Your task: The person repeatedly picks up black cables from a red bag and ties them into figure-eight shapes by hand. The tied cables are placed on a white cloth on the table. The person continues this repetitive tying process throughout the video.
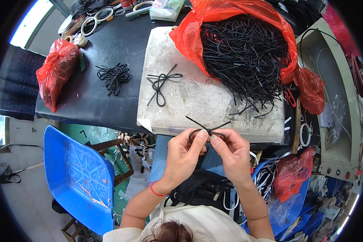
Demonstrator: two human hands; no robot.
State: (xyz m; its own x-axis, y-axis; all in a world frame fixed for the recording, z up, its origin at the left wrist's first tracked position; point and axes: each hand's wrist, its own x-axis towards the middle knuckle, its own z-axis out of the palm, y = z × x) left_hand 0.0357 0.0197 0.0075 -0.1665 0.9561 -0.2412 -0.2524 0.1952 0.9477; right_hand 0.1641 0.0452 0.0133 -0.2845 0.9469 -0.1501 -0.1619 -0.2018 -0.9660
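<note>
Between both hands, just off the near edge of the pale stone slab, is a black cord bow with two loose ends pointing away from me. My left hand pinches the bow's left loop between thumb and fingers. Its right loop is pinched the same way by my right hand. On the slab lies a finished-looking black cord bow, flat and apart from the hands. A large heap of black cords spills from an open red plastic bag onto the slab.
Left of the slab, a bunch of black cord bows lies on the black tabletop, near a tied red bag. Tape rolls sit farther back. A blue plastic chair stands lower left; a beige metal machine casing stands right.
</note>
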